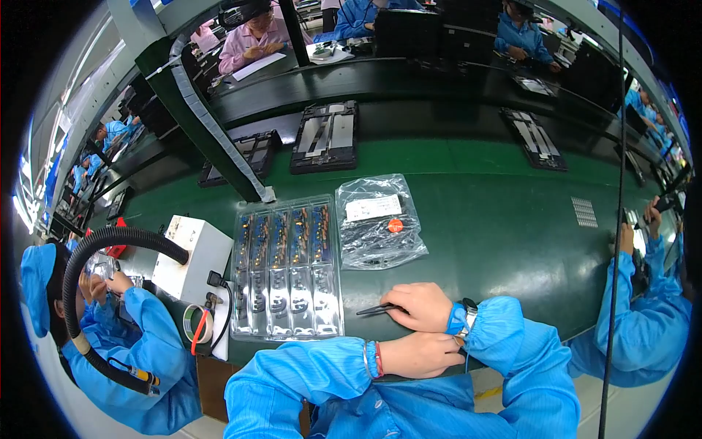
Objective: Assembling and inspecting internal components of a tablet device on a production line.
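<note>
Tweezers (376, 309), thin dark metal, pinched in right hand (423, 306); left hand (418, 354) beneath.

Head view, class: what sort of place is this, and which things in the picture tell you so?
Most likely an electronics assembly line. A long green bench carries black fixtures, a clear tray holds rows of small parts, and workers in blue coats sit along both sides.

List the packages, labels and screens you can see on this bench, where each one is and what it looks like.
Clear plastic bag: on the green mat beyond the right hand, crumpled, dark contents.
White label: on that bag, rectangular.
Orange sticker: round, below the label.
Clear blister tray: left of the bag, long rows of small parts.
Dark screens: far side of the bench, switched off.
</note>
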A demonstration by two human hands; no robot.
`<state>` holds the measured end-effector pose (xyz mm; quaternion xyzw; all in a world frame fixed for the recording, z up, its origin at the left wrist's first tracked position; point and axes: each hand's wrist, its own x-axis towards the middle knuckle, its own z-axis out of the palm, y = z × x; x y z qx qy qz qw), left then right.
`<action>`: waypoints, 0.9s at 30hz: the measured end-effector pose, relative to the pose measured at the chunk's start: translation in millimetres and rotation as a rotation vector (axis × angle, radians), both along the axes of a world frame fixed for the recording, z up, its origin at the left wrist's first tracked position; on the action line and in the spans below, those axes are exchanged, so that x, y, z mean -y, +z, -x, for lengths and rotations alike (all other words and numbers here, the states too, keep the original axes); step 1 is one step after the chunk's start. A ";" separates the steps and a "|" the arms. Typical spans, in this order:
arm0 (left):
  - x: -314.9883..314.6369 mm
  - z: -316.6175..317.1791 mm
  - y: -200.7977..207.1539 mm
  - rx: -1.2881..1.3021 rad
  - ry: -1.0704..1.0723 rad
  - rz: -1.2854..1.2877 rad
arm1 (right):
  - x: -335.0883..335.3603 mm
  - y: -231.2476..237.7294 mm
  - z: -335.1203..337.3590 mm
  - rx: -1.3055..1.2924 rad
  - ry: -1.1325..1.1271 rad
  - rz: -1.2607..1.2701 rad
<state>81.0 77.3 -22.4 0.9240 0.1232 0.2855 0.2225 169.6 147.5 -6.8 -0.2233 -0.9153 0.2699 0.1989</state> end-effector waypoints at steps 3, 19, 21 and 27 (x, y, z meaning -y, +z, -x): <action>0.2 -1.0 -0.3 0.005 -0.003 -0.005 | 0.6 1.1 -1.0 0.002 -0.007 -0.006; 0.6 0.2 0.8 -0.004 -0.004 -0.013 | 0.8 1.0 -0.2 -0.009 -0.008 -0.001; 0.7 -0.2 0.3 -0.003 -0.005 -0.015 | 1.0 0.8 -0.2 -0.013 -0.007 -0.012; 1.6 -0.6 -0.4 -0.001 -0.006 -0.015 | 1.8 0.6 -0.3 -0.021 -0.005 -0.018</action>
